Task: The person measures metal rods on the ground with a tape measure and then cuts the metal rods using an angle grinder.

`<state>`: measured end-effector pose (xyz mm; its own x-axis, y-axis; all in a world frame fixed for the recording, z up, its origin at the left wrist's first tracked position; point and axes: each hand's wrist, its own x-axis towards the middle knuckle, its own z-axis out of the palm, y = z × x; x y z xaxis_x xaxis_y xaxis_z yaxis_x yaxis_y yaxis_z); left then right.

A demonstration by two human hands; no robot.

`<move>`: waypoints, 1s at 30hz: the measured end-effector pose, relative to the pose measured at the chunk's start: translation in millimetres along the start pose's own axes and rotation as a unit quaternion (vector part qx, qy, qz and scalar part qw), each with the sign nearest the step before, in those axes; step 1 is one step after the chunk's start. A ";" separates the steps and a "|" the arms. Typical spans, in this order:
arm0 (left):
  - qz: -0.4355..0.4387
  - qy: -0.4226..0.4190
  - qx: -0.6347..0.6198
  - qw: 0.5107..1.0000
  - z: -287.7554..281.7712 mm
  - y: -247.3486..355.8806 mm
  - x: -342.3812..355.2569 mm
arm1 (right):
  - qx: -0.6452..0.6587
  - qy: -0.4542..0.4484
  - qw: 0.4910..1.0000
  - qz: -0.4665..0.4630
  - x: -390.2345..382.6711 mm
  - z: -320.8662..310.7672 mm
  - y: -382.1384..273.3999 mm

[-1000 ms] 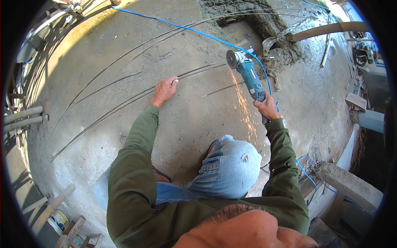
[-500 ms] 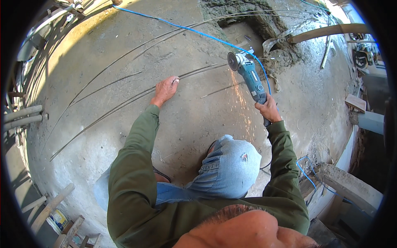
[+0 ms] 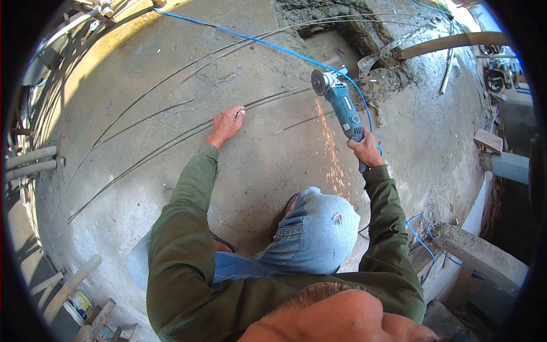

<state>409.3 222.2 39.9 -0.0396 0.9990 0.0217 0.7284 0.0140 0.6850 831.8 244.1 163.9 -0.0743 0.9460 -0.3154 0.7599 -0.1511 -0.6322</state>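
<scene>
My right hand (image 3: 366,149) grips the rear body of a teal and grey angle grinder (image 3: 345,109), held out ahead of me on the right. Its round cutting disc (image 3: 318,83) is at the far end of a thin steel rod (image 3: 273,100), and orange sparks (image 3: 327,142) stream down toward my knee. The exact contact point is too small to make out. My left hand (image 3: 228,124) is closed around the rods on the ground, left of the disc. They run as a pair toward the lower left.
More thin rods (image 3: 145,117) and a short rod piece (image 3: 302,122) lie on the concrete floor. A blue cord (image 3: 256,39) crosses beyond the grinder. Behind the disc is a rough pit (image 3: 336,45); a curved brown pole (image 3: 450,44) lies to its right. Wooden posts (image 3: 484,256) stand right.
The grinder and my right hand have shifted very slightly left. The spark stream falls a little differently. My left hand keeps its hold on the rods.
</scene>
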 end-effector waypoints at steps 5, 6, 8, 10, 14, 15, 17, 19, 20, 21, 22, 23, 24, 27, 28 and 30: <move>0.000 0.004 0.004 1.000 -3.6 -4.0 -0.3 | 0.015 0.004 1.000 -0.028 -0.7 1.3 1.2; 0.005 0.007 0.004 1.000 -2.9 -2.9 0.0 | 0.022 -0.011 1.000 -0.019 -4.7 -2.6 -3.3; 0.011 0.009 0.002 1.000 -1.1 -0.3 0.3 | -0.003 0.000 1.000 -0.028 1.6 -0.2 8.2; 0.005 0.006 0.002 1.000 -0.9 1.6 -0.4 | -0.026 0.011 0.999 -0.036 4.8 2.1 13.5; -0.010 0.003 0.002 1.000 -4.2 -0.8 -1.6 | 0.008 0.010 1.000 -0.028 -1.2 2.8 -2.4; -0.003 0.003 -0.002 1.000 -3.8 0.4 -0.6 | 0.045 -0.005 0.999 -0.005 -5.1 -1.1 -8.3; 0.005 0.004 -0.007 1.000 -2.5 3.0 -0.5 | 0.019 0.006 1.000 -0.018 -2.9 -0.2 -2.7; 0.011 0.022 -0.008 1.000 -1.1 2.4 -3.4 | -0.005 0.016 0.999 -0.032 -0.4 1.1 0.6; 0.011 0.022 -0.008 1.000 -0.6 2.1 -2.6 | -0.004 0.017 0.999 -0.032 0.8 0.4 2.3; 0.005 0.015 -0.009 1.000 -1.0 2.7 -2.0 | -0.003 0.017 0.999 -0.032 1.2 0.5 2.0; -0.002 0.009 -0.009 1.000 -1.7 3.1 -1.2 | -0.003 0.017 0.999 -0.033 0.6 0.7 1.9; -0.002 0.009 -0.009 1.000 -3.0 3.2 -0.4 | 0.008 0.012 1.000 -0.024 -0.5 0.5 1.8; 0.000 0.002 -0.009 1.000 -3.4 3.1 0.4 | 0.019 0.009 1.000 -0.015 -1.7 -0.3 1.5; 0.000 -0.001 -0.007 1.000 -2.3 3.2 -1.0 | -0.030 0.009 1.000 0.003 0.4 -1.1 -2.6; -0.003 0.002 -0.005 1.000 -1.9 2.2 -1.3 | -0.029 0.009 1.000 0.002 -0.1 -1.7 -6.0; -0.002 0.001 -0.004 1.000 -1.2 0.7 0.3 | -0.005 -0.001 1.000 0.003 -3.8 -4.6 -11.6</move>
<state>409.0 222.4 41.2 -0.0439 0.9988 0.0214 0.7229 0.0170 0.6907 826.2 243.6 175.6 -0.0705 0.9445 -0.3210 0.7669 -0.1545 -0.6230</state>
